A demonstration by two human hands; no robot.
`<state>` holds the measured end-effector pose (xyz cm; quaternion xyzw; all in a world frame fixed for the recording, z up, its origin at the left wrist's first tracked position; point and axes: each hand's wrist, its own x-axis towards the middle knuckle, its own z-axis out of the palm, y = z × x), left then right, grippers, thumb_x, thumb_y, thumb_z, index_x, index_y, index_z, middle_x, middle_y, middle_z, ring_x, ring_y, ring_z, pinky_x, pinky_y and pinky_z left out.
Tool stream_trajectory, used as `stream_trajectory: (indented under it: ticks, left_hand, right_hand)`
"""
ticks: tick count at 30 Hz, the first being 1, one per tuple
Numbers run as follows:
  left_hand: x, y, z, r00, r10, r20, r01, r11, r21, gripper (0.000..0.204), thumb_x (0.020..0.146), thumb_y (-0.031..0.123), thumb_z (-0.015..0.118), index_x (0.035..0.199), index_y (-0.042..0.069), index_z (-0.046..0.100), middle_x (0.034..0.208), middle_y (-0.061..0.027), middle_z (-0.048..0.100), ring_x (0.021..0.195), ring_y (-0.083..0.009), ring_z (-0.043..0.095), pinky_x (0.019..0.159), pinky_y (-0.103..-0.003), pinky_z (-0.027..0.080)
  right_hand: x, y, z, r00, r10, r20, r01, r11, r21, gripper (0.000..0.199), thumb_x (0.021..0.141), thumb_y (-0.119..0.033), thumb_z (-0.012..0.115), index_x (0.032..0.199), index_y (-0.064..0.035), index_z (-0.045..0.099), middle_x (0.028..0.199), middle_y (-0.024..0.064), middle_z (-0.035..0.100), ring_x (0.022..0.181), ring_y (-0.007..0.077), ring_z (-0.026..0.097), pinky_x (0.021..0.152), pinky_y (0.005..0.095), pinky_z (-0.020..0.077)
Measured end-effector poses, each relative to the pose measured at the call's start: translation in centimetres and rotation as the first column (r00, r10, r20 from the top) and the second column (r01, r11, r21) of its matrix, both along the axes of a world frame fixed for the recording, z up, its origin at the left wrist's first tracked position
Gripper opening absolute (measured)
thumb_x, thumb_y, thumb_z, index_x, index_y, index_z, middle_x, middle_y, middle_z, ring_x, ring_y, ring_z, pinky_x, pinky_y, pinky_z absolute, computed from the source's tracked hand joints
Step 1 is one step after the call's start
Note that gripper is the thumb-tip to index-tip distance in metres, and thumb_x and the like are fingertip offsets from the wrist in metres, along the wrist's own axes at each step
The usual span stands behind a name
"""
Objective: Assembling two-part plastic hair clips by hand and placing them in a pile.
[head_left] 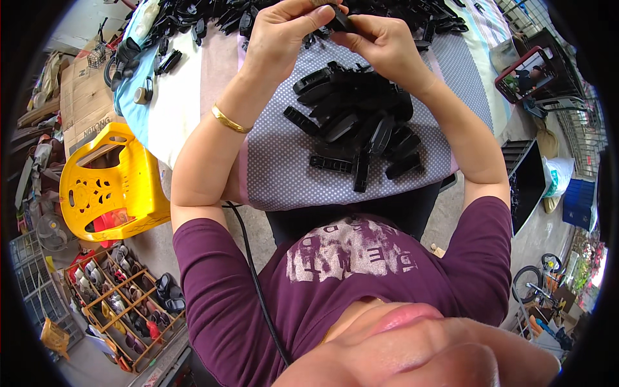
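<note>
Both hands are raised over the far part of the table, close together at the top of the head view. My left hand (287, 32) is closed, its thumb and fingers pinching one end of a small black plastic piece (342, 23). From the other side my right hand (387, 48) grips the same piece between thumb and bent fingers. Part of the piece is hidden by the fingers, so its exact kind does not show. Below the hands, nearer to me, lies a loose pile of black plastic pieces (361, 126), long and narrow, on the patterned tablecloth (277, 174).
A larger heap of black pieces (222, 16) covers the table's far side. At the left edge lies a round-faced item with a strap (143, 91). A phone (525, 74) stands at the right edge. A yellow plastic chair (138, 200) is at the left, and a black cable (248, 258) hangs beside me.
</note>
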<state>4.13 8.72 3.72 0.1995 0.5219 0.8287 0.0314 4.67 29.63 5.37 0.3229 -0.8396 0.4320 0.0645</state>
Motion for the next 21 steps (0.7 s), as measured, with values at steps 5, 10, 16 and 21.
stream_trajectory:
  ticks: [5, 10, 16, 21]
  left_hand:
    - [0.1, -0.8, 0.7, 0.994, 0.062, -0.085, -0.084, 0.955, -0.284, 0.025, 0.093, 0.013, 0.075, 0.116, 0.003, 0.075, 0.103, -0.0108, 0.077, 0.093, -0.0173, 0.073, 0.083, -0.029, 0.057]
    - [4.2, 1.6, 5.3, 0.896, -0.359, -0.262, -0.024, 0.549, -0.835, 0.044, 0.087, 0.03, 0.081, 0.125, 0.007, 0.074, 0.088, -0.0115, 0.079, 0.077, -0.0176, 0.073, 0.075, -0.03, 0.057]
    - [2.1, 6.4, 4.9, 0.84, -0.412, -0.353, -0.153, 0.445, -0.882, 0.043, 0.088, 0.04, 0.078, 0.113, 0.004, 0.077, 0.094, -0.0165, 0.076, 0.084, -0.0275, 0.072, 0.081, -0.036, 0.057]
    - [-2.6, 12.7, 1.0, 0.697, -0.346, -0.629, -0.591, 0.22, -0.776, 0.042, 0.083, 0.043, 0.081, 0.095, 0.003, 0.08, 0.094, -0.0179, 0.076, 0.089, -0.0341, 0.074, 0.079, -0.041, 0.06]
  right_hand:
    - [-5.9, 3.1, -0.7, 0.803, 0.587, -0.101, -0.588, 0.756, -0.287, 0.024, 0.097, -0.021, 0.072, 0.11, -0.0003, 0.074, 0.096, 0.0076, 0.076, 0.086, 0.0155, 0.069, 0.078, 0.0315, 0.0546]
    - [-14.3, 17.3, -3.1, 0.66, -0.718, -0.221, 0.732, 0.681, -0.026, 0.051, 0.1, -0.047, 0.061, 0.12, -0.0006, 0.071, 0.113, 0.0181, 0.074, 0.108, 0.0269, 0.07, 0.094, 0.038, 0.0524]
    - [-18.9, 19.4, -9.8, 0.684, -0.73, -0.001, 0.729, 0.684, 0.028, 0.059, 0.104, -0.05, 0.054, 0.134, 0.0003, 0.061, 0.133, 0.0261, 0.064, 0.13, 0.0389, 0.058, 0.109, 0.0437, 0.0441]
    - [-19.1, 14.6, -10.7, 0.783, -0.618, -0.069, 0.605, 0.783, -0.148, 0.056, 0.104, -0.038, 0.055, 0.142, 0.0026, 0.054, 0.147, 0.0245, 0.055, 0.139, 0.0356, 0.051, 0.116, 0.04, 0.0396]
